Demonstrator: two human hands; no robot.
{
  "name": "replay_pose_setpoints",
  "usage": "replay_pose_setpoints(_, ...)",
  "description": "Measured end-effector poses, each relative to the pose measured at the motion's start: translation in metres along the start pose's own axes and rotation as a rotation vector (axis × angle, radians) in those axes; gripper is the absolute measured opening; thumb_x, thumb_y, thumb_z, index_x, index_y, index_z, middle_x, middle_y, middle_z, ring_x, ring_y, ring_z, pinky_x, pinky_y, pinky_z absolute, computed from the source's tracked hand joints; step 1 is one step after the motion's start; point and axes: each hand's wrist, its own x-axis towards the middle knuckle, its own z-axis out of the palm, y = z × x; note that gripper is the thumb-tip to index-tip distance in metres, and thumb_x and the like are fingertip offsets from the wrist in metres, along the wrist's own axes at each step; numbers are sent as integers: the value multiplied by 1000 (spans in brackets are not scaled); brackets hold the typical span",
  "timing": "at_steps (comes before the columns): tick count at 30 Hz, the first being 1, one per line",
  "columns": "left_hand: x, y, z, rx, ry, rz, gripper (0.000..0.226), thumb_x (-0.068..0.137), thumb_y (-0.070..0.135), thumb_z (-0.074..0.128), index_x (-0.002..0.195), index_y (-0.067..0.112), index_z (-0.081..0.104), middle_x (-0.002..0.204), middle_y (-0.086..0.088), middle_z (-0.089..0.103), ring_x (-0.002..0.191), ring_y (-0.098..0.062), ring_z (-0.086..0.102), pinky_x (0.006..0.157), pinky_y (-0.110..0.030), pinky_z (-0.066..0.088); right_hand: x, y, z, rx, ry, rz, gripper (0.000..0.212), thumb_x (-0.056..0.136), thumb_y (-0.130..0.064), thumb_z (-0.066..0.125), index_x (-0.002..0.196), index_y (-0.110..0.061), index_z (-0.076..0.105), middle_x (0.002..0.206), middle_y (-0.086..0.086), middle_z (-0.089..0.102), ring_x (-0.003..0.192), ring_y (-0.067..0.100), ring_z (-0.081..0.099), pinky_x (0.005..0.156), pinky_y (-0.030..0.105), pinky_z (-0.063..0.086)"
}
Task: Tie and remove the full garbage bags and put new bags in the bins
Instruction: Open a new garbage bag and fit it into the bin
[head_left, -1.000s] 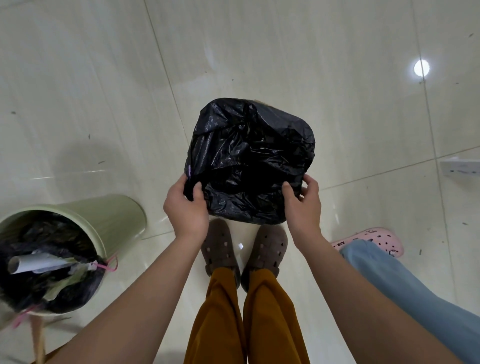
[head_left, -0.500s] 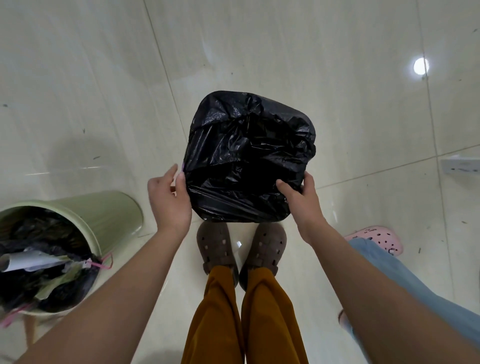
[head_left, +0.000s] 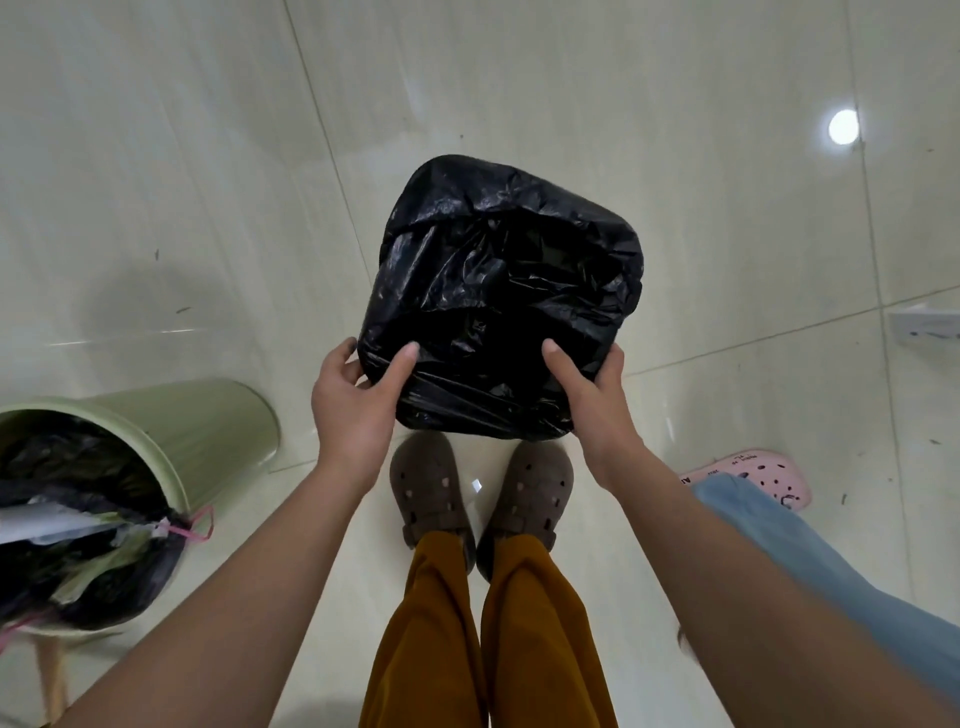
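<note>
Hands, left (head_left: 353, 400) and right (head_left: 597, 400), back gripping bag (head_left: 498, 291) at bin's near rim; lining nearly done.

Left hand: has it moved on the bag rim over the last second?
Yes. The left hand slid off the near corner of the black bag toward the green bin, then came back; its thumb presses on the rim again.

left hand (head_left: 353, 410): thumb back over black bag (head_left: 498, 306) rim | right hand (head_left: 592, 400): shifted outward
</note>
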Motion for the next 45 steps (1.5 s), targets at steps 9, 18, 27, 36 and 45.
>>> replay_pose_setpoints(9,20,8,-5,186,-85,-18,90,84,56,64,152,18,20,126,8,57,121,-10,50,100,-25,35,2,-7,-8,43,5,85,93,79,-59,69,149,-43,9,151,-3,36,135,21,43,113,47,36)
replay_pose_setpoints(18,3,49,14,1241,-331,1018,56,101,37,34,154,25,21,162,0,15,150,-25,9,121,-44,8,-6,-23,-11,-1283,144,-703,62,97,-54,39,152,-28,27,162,6,14,150,28,2,122,49,3)
replay_pose_setpoints(27,42,44,35,1805,-494,865,83,86,75,2,153,29,-9,161,-15,-14,148,-34,-15,119,-46,-12,20,-31,-16,-1854,0,-632,88,86,-75,0,149,-24,34,159,11,25,151,30,-4,116,58,-14)
replay_pose_setpoints(36,25,43,28,1917,-538,736,89,89,72,2,150,13,30,156,-15,29,149,-28,8,121,-41,-10,25,-46,-15,-1852,-2,-526,84,89,-68,8,128,-14,59,128,6,63,149,31,9,119,49,-12)
replay_pose_setpoints(45,22,76,44,1499,-267,1302,63,94,42,38,150,12,31,160,-14,21,145,-36,21,119,-50,18,21,-65,-12,-1388,159,-951,54,91,-37,52,143,-24,45,150,10,37,139,34,28,119,53,13)
